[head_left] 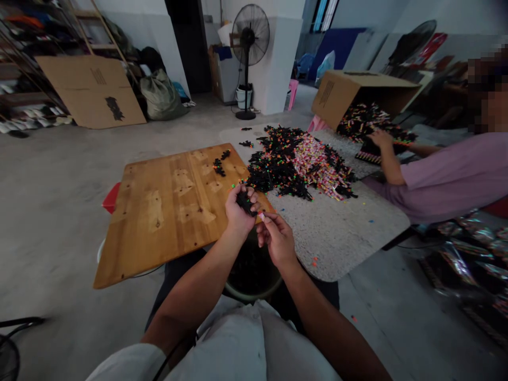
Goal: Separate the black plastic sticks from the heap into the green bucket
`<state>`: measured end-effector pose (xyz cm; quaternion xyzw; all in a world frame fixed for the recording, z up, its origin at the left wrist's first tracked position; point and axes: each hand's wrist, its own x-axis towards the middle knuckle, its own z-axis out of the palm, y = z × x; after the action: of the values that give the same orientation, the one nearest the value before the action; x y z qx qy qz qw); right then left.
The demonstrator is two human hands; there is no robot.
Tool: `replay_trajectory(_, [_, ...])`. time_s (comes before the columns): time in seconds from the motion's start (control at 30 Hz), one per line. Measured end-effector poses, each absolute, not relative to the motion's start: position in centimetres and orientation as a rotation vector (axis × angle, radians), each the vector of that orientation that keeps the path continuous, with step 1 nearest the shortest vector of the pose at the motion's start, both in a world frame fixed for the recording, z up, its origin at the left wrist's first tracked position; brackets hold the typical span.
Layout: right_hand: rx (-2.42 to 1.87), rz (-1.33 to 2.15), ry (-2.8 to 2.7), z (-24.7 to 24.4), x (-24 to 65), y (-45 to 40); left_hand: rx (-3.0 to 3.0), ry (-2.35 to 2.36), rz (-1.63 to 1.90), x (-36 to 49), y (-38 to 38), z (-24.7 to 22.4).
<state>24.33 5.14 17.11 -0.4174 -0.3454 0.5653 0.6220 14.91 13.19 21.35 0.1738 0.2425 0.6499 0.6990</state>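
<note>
My left hand is closed around a bunch of small black pieces, which look like plastic parts; their exact kind is too small to make out. Close beside it, my right hand pinches a small pink-and-white piece between thumb and fingertips, right by the black bunch. Below both hands, between my knees, a round tub holds dark contents. Just beyond my hands lies a big pile of black pieces with orange and green tips, mixed with pink-and-white pieces.
The wooden board on the left carries a few loose black pieces. A grey speckled table is on the right. There a co-worker reaches toward a tipped cardboard box spilling similar pieces. A standing fan stands behind.
</note>
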Motion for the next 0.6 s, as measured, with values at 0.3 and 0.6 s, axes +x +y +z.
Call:
replay_trajectory(0.3, [-1.035,1.226,-0.876,17.2,23.4,3.8,0.393,0.485,1.43,15.4,12.9,21.4])
replay_trajectory(0.6, [-1.033,1.376,-1.074,16.5,25.7,4.2,0.312,0.622,1.47,15.9,13.1,19.8])
